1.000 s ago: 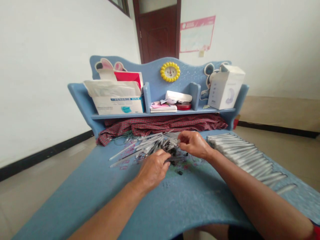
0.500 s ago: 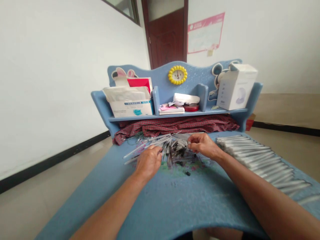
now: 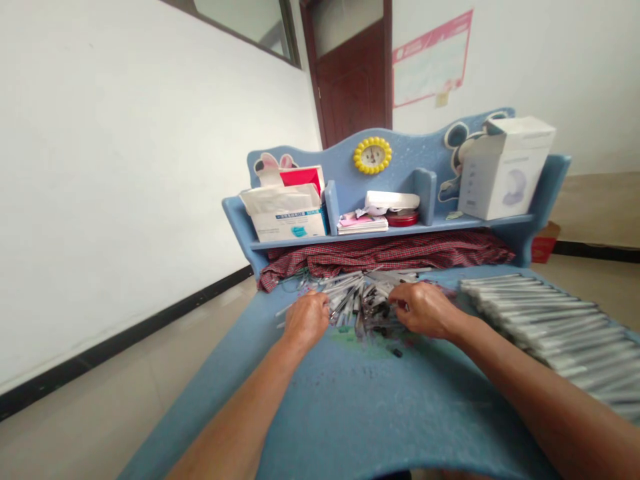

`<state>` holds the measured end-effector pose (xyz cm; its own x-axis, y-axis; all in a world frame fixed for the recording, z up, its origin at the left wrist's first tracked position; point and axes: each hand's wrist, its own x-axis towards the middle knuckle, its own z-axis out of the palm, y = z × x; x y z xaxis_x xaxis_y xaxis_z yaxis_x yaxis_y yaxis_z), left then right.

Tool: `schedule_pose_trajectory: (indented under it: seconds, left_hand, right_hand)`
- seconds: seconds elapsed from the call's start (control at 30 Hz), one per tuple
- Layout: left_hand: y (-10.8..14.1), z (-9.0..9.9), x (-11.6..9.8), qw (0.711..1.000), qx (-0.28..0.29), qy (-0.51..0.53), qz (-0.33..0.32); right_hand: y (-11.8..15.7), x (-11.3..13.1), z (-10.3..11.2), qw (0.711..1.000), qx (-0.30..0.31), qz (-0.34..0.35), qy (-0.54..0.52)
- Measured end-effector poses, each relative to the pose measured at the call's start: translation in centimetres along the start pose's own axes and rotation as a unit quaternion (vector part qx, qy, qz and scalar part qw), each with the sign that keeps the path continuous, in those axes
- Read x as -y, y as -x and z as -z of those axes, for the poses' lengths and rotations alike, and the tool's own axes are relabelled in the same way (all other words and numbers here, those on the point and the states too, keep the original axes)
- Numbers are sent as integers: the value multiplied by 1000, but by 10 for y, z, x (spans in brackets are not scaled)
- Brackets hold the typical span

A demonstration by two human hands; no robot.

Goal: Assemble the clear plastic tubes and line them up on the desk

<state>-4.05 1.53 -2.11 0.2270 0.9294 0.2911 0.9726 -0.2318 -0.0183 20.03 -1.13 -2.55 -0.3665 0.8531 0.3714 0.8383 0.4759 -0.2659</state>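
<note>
A loose heap of pen parts (image 3: 345, 297), with pale slim barrels and small dark caps, lies on the blue desk in the head view. At its left edge is my left hand (image 3: 307, 319), its fingers curled closed; what they hold is hidden. Thin rods show beyond that hand. On the heap's right side my right hand (image 3: 424, 308) is closed in a pinch among the parts, and I cannot make out what is between the fingertips. One black cap (image 3: 397, 353) lies apart, nearer to me. Many pale pens (image 3: 545, 320) lie side by side in a stack right of my right forearm.
Behind the heap, checked cloth (image 3: 380, 255) is bunched under the desk's shelf (image 3: 300, 244). The shelf bears a mask box (image 3: 285, 223), booklets (image 3: 363, 225), a red tin (image 3: 403, 219) and a tall white box (image 3: 505, 173). A yellow clock (image 3: 373, 155) is on the backboard.
The view has turned left, so the desk sits further right in the picture. My right hand has come down lower at the heap's right side. My left hand remains at the left edge.
</note>
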Motion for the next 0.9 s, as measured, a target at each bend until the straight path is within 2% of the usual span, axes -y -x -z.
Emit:
schedule_pose_trajectory:
  seconds: [0.1, 0.37, 0.63, 0.9]
  left_hand:
    - [-2, 4, 6, 1000, 19, -16, 13]
    - [-6, 15, 29, 998, 23, 22, 51]
    - [-5, 12, 30, 997, 74, -3, 21]
    - [-2, 11, 22, 996, 84, -34, 2]
  right_hand:
    - [3, 8, -1, 995, 27, 32, 87]
    - [8, 22, 0, 973, 88, 92, 192]
    - [8, 30, -3, 963, 148, 73, 214]
    - [7, 31, 0, 962, 173, 53, 203]
